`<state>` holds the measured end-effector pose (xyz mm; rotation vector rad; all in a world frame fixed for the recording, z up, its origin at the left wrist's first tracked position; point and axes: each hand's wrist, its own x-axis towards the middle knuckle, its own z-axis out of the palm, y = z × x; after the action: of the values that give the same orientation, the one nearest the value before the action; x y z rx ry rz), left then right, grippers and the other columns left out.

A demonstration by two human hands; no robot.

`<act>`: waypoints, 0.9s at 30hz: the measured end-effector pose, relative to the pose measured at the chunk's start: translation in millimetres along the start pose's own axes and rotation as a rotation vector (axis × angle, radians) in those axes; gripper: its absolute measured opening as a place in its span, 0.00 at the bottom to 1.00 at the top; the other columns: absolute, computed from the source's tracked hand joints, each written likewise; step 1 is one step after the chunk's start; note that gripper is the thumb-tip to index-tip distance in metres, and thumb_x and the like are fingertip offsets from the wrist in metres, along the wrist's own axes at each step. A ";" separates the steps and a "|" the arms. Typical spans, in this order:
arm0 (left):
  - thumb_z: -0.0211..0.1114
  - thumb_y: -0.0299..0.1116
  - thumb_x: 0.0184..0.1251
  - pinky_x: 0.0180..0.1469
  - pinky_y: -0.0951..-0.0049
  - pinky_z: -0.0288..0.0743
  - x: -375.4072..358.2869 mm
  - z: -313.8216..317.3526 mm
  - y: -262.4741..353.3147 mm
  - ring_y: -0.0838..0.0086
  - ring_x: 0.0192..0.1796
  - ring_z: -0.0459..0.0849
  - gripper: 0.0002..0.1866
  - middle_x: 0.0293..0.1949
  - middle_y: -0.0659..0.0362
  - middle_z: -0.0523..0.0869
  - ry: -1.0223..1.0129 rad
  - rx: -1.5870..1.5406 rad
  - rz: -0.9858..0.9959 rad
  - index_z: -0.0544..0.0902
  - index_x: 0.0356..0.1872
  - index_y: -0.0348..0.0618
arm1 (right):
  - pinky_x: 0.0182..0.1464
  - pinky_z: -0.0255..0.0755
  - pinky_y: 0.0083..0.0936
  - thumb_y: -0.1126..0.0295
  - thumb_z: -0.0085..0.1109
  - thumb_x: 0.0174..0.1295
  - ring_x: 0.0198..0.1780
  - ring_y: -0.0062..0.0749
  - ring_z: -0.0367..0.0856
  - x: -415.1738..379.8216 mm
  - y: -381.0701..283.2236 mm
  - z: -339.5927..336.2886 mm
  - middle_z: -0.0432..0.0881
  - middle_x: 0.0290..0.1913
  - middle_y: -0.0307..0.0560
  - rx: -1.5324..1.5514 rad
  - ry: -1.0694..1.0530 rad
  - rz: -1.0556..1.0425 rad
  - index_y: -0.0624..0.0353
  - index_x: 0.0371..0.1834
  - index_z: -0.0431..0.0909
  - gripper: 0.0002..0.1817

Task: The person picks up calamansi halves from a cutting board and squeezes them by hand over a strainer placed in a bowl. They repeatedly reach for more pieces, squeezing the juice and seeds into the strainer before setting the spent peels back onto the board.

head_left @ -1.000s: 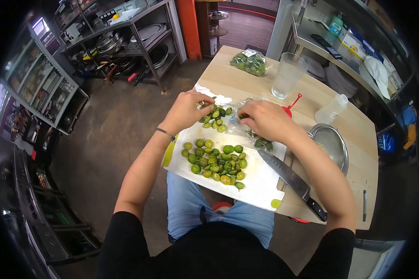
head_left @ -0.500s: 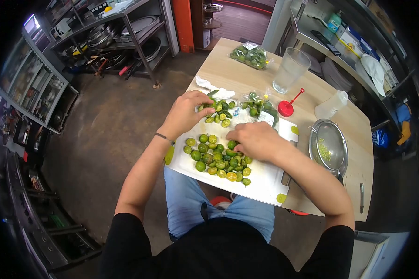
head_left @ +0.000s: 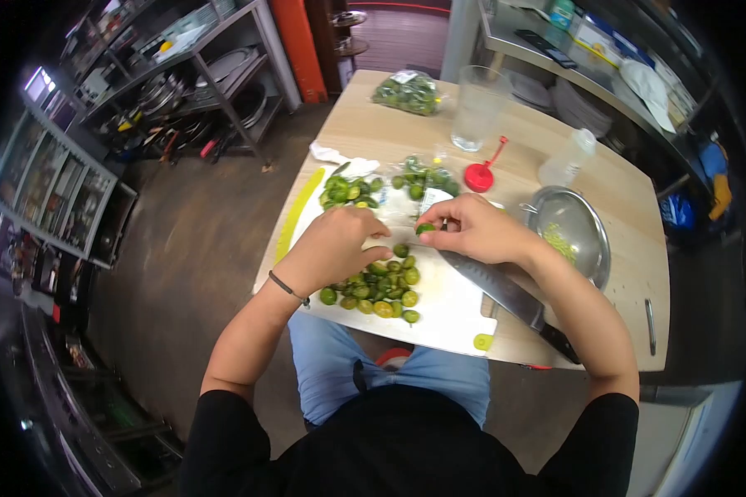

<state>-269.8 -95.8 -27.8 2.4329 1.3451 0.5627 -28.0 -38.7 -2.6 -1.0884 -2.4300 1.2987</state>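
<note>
In my right hand (head_left: 477, 228) I pinch a small green calamansi (head_left: 425, 229) between thumb and fingertips, above the white cutting board (head_left: 448, 308). My left hand (head_left: 340, 242) hovers over the board's left part, its thumb and fingers apart, nothing visible between them. Just below it lies a pile of whole and halved calamansi (head_left: 381, 290), partly covered by that hand. Another heap of cut calamansi (head_left: 344, 190) sits at the board's far left. A large knife (head_left: 506, 294) with a black handle rests beneath my right hand and forearm, across the board's right edge.
Bagged calamansi (head_left: 427, 178) lie behind the board, with a second bag (head_left: 408, 93) farther back. A clear tumbler (head_left: 477, 112), a red capped piece (head_left: 479, 176), a plastic bottle (head_left: 568, 157) and a strainer over a bowl (head_left: 576, 236) stand rightward. A pen-like metal rod (head_left: 651, 325) lies near the right edge.
My left hand has left the far heap and come nearer to me. My right hand has lifted a calamansi from the pile, moving up and right. The knife shows more fully.
</note>
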 end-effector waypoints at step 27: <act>0.71 0.25 0.52 0.40 0.69 0.78 42.3 -6.7 28.9 0.64 0.33 0.85 0.12 0.33 0.50 0.85 0.039 0.081 0.020 0.86 0.39 0.34 | 0.36 0.75 0.45 0.64 0.63 0.62 0.30 0.54 0.82 -156.8 90.5 -75.6 0.81 0.24 0.57 -0.818 0.431 0.092 0.59 0.37 0.82 0.09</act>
<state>-231.2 -74.0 -1.1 2.5144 1.3858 0.5745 166.6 -63.9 -0.3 -1.4589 -2.5864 -0.0121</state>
